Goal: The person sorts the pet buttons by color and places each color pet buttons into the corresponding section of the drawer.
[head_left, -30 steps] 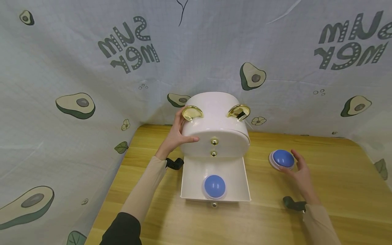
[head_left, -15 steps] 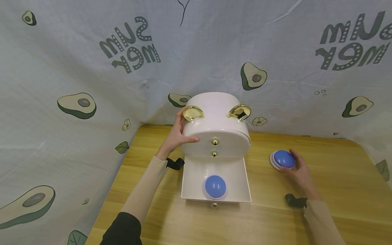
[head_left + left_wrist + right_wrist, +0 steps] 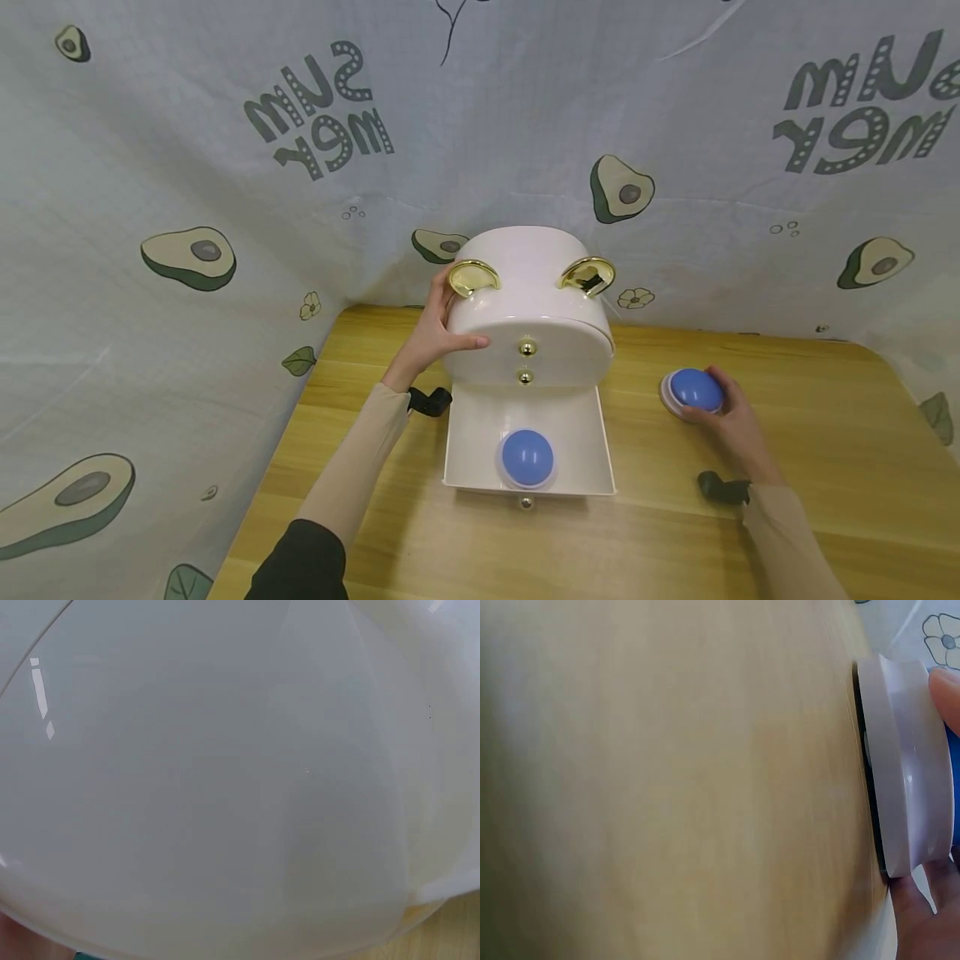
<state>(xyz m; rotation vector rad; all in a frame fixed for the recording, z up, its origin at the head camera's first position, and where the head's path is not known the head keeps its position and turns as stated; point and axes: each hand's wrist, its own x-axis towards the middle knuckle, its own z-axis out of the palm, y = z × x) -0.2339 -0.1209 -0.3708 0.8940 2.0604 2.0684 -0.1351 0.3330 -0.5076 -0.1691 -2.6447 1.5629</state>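
A glossy white drawer box (image 3: 528,300) with gold ears and gold knobs stands near the curtain in the head view. Its lower drawer (image 3: 480,417) is pulled out, and a push button (image 3: 527,457) with a blue dome and pale base lies inside. My left hand (image 3: 431,329) grips the box's left side, thumb across the front, other fingers partly hidden behind an ear. To the right, my right hand (image 3: 735,421) holds a second blue push button (image 3: 692,392) on the table between thumb and fingers. The right wrist view shows that button's pale base (image 3: 907,769) edge-on.
The wooden table (image 3: 825,433) extends to both sides of the box. Behind and to the left hangs a pale curtain (image 3: 495,125) printed with avocados and lettering. A small gold knob (image 3: 526,502) sticks out from the drawer's front.
Both hands, the box and both buttons stay in place. Only a very slight shift of the whole head view shows.
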